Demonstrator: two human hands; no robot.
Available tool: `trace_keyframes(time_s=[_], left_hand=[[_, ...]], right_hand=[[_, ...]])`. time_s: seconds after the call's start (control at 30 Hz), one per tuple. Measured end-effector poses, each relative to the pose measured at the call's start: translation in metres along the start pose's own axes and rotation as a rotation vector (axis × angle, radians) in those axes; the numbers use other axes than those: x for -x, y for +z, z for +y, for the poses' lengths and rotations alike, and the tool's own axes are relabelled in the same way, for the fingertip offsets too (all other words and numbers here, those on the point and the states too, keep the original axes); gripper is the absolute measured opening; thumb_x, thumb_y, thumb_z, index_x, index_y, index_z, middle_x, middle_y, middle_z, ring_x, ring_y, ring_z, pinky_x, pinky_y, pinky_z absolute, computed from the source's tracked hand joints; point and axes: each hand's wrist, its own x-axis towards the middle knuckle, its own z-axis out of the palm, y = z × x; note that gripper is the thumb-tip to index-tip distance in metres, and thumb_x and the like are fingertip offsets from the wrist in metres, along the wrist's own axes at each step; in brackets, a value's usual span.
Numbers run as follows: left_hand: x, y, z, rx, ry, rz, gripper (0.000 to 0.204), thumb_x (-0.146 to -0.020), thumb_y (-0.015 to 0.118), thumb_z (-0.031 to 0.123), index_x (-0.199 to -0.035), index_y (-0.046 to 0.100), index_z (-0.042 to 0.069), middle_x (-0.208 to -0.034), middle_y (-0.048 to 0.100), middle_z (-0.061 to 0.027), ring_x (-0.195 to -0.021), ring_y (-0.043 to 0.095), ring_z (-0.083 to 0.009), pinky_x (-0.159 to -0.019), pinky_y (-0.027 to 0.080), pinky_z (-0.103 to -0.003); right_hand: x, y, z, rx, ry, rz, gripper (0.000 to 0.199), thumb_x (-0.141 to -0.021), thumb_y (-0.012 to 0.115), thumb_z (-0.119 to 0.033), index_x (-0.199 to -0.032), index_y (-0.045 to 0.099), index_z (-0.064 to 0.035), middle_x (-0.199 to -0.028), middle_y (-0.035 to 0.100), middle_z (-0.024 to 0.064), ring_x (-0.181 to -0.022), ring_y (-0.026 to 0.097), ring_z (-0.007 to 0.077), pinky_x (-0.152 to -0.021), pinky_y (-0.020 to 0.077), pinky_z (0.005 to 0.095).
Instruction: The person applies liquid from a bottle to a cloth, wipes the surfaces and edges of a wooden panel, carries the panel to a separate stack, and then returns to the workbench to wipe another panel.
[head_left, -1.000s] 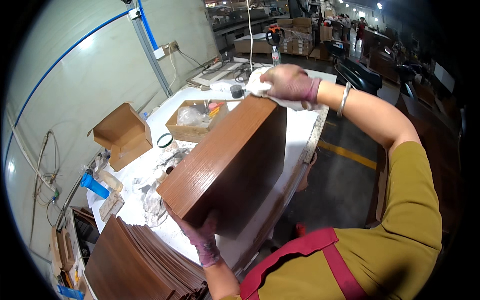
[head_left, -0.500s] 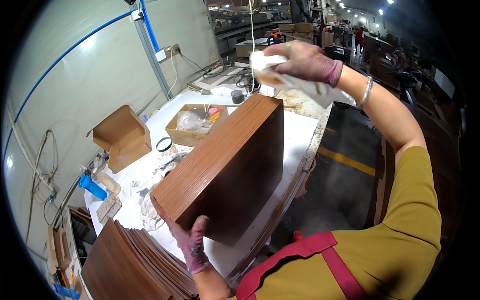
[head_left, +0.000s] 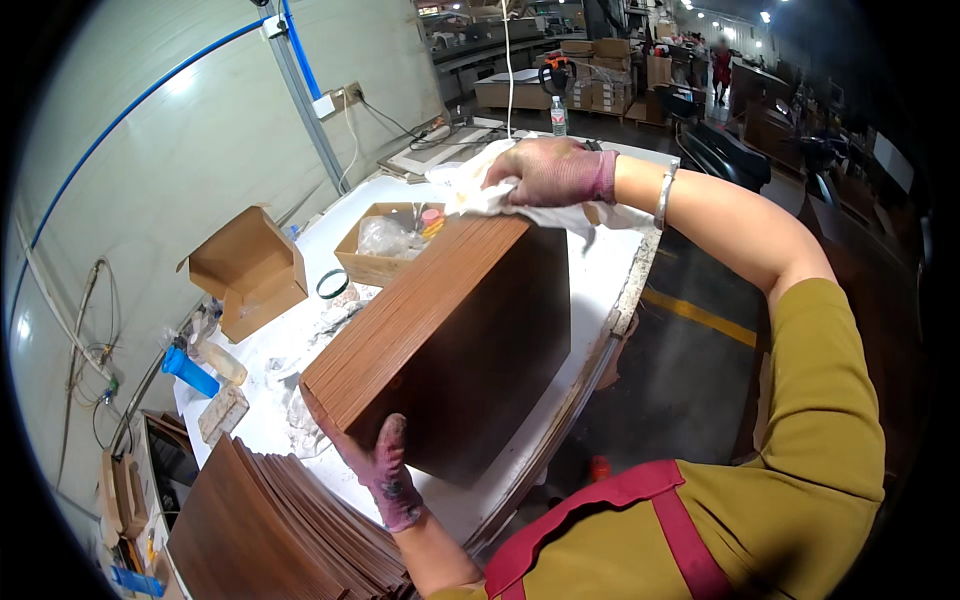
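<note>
A thick brown wood-grain block (head_left: pixel 460 350) stands tilted on edge on the white worktable (head_left: pixel 600 270). My left hand (head_left: pixel 385 470), in a stained pink glove, grips its near lower corner. At the far upper corner of the block my right hand (head_left: pixel 555 170), also gloved, presses a white cloth (head_left: pixel 470 190) against the top edge. A bracelet sits on my right wrist.
A stack of brown wood-grain panels (head_left: pixel 280 530) lies at the near left. On the table's left side are an open cardboard box (head_left: pixel 250 270), a smaller box of bagged parts (head_left: pixel 385 245), a roll of tape (head_left: pixel 333 285) and a blue bottle (head_left: pixel 190 372). The grey wall runs along the left.
The block has tipped more upright. My right hand with the cloth has come back down from above onto the block's far top corner. My left hand keeps its hold.
</note>
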Motion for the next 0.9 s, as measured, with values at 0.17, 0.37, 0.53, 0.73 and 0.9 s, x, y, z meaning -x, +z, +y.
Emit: trace_keyframes(time_s=[0.17, 0.37, 0.53, 0.73, 0.9], left_hand=[[0.001, 0.001, -0.001, 0.077, -0.015, -0.015, 0.102, -0.066, 0.077, 0.023, -0.15, 0.021, 0.007, -0.14, 0.037, -0.0129, -0.12, 0.045, -0.0255, -0.101, 0.04, -0.037], [0.006, -0.011, -0.022, 0.104, -0.092, 0.007, 0.103, -0.067, 0.079, 0.028, -0.149, 0.021, 0.005, -0.132, 0.045, -0.0126, -0.111, 0.052, -0.0258, -0.095, 0.045, -0.037], [0.011, -0.019, -0.026, 0.092, -0.073, -0.033, 0.073, -0.083, 0.061, 0.013, -0.146, 0.026, 0.003, -0.127, 0.05, -0.0143, -0.112, 0.052, -0.0233, -0.098, 0.043, -0.035], [0.008, -0.017, -0.034, -0.185, 0.063, 0.051, 0.068, -0.087, 0.055, 0.005, -0.147, 0.023, 0.002, -0.127, 0.05, -0.015, -0.11, 0.054, -0.0214, -0.097, 0.044, -0.032], [0.008, -0.026, -0.044, 0.044, -0.03, 0.009, 0.069, -0.087, 0.058, 0.006, -0.148, 0.025, 0.004, -0.129, 0.049, -0.0126, -0.112, 0.053, -0.0224, -0.096, 0.045, -0.033]], right_hand=[[0.002, -0.001, -0.019, 0.004, -0.02, 0.004, 0.034, -0.078, 0.067, -0.027, -0.109, 0.069, -0.0131, -0.104, 0.068, 0.0109, -0.098, 0.064, 0.0277, -0.086, 0.0494, 0.0342], [-0.002, 0.001, 0.023, -0.106, 0.146, 0.027, 0.039, -0.081, 0.067, -0.036, -0.112, 0.067, -0.0129, -0.103, 0.069, 0.0131, -0.094, 0.066, 0.0273, -0.083, 0.0504, 0.0353], [0.003, 0.013, -0.024, -0.192, -0.186, 0.08, 0.039, -0.081, 0.067, -0.035, -0.113, 0.066, -0.013, -0.107, 0.067, 0.0141, -0.1, 0.064, 0.0273, -0.088, 0.0488, 0.0347], [0.011, -0.013, 0.068, 0.296, 0.159, -0.214, 0.039, -0.084, 0.063, -0.035, -0.115, 0.065, -0.0112, -0.103, 0.069, 0.0127, -0.096, 0.066, 0.0284, -0.086, 0.0498, 0.0395], [-0.001, -0.043, 0.052, -0.567, 0.103, 0.131, 0.037, -0.08, 0.068, -0.023, -0.115, 0.065, -0.0115, -0.112, 0.066, 0.0118, -0.101, 0.063, 0.0243, -0.089, 0.0492, 0.0341]])
